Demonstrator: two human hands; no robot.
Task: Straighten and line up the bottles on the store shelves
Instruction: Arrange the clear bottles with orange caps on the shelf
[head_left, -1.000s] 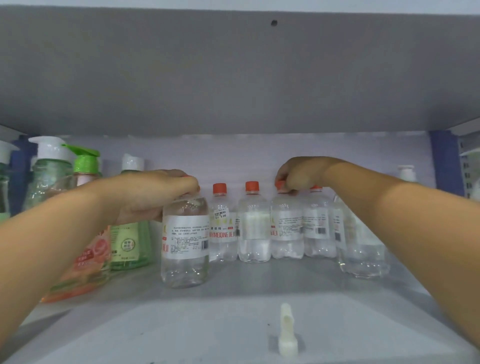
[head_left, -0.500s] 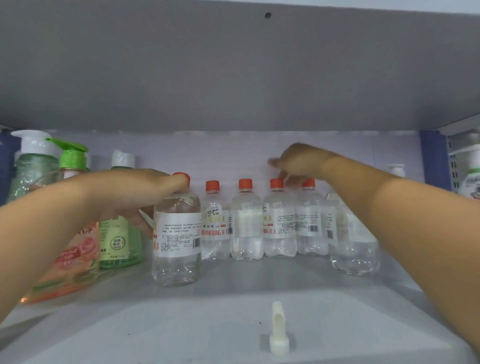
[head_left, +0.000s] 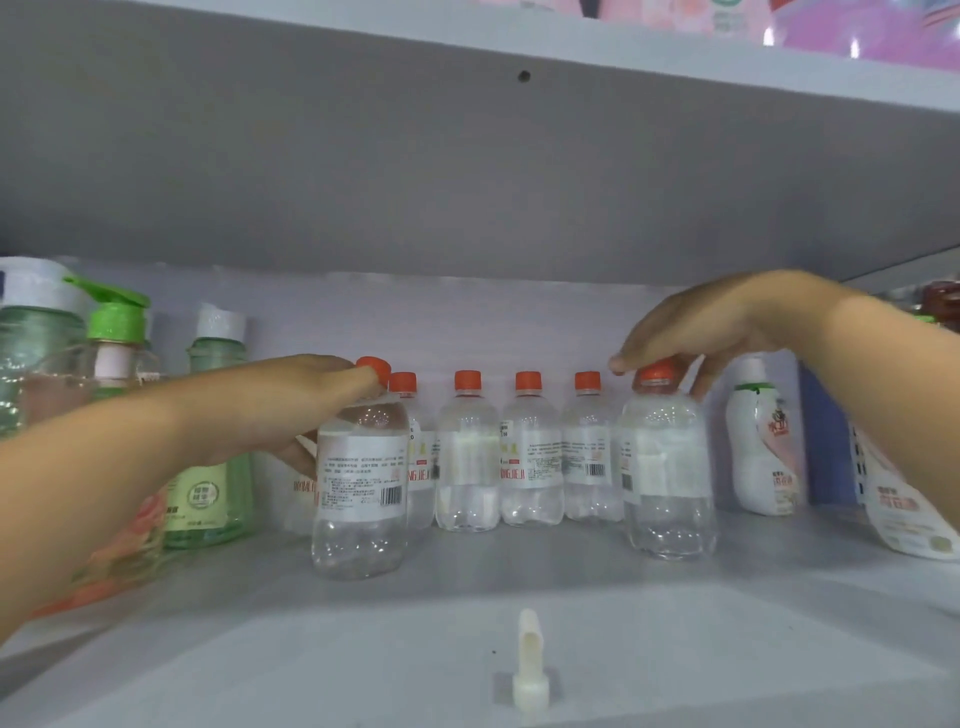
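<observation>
The left hand (head_left: 291, 410) grips the near left bottle (head_left: 360, 483) by its neck. The right hand's (head_left: 691, 332) fingers (head_left: 623, 361) curl over the near right bottle (head_left: 667, 467), on the shelf (head_left: 519, 597).

Our right hand moves to the front right bottle

A second ago our right hand (head_left: 711, 332) pinched the cap of a bottle in the back row; half a second ago its fingers had opened above those caps; now they curl over the orange cap of the front right bottle (head_left: 667, 467), which stands forward of the row, directly beneath them. Our left hand (head_left: 291, 405) has slid from the top of the front left bottle (head_left: 361, 478) down to its shoulder, so the orange cap shows at our fingertips. Our view has swung right, bringing a white bottle (head_left: 761, 441) into sight beyond our right fingers.
</observation>
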